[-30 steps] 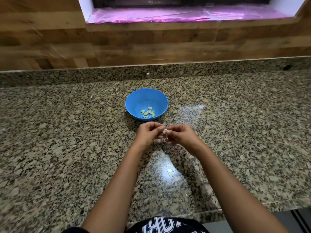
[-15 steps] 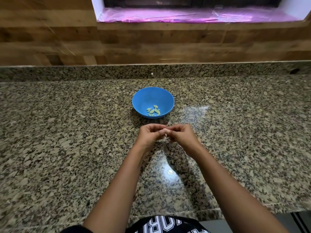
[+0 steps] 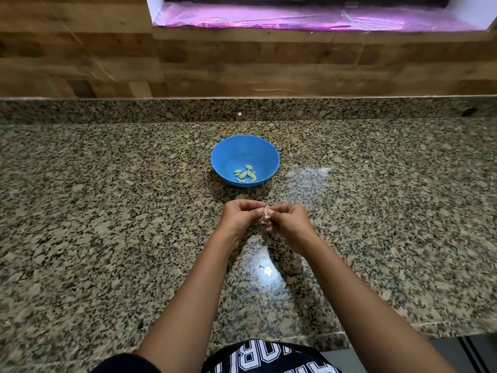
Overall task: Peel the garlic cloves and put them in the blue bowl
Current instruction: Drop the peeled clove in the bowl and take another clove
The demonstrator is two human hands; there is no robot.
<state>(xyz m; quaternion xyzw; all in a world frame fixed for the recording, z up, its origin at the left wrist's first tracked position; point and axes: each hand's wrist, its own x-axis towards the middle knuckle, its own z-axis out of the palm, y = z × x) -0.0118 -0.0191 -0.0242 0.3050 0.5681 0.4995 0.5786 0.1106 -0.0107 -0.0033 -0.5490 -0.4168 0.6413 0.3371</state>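
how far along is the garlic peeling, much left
Done: a handful of peeled pale garlic cloves lie in the round blue plastic bowl. In hand: the left hand and right hand pinch one more clove between them, papery skin partly on it. Left: finish peeling it and drop it in the bowl; I cannot tell if more unpeeled cloves wait.

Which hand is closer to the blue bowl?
Left. The left hand is directly on the near side of the blue bowl; the right hand is off to its right, slightly farther.
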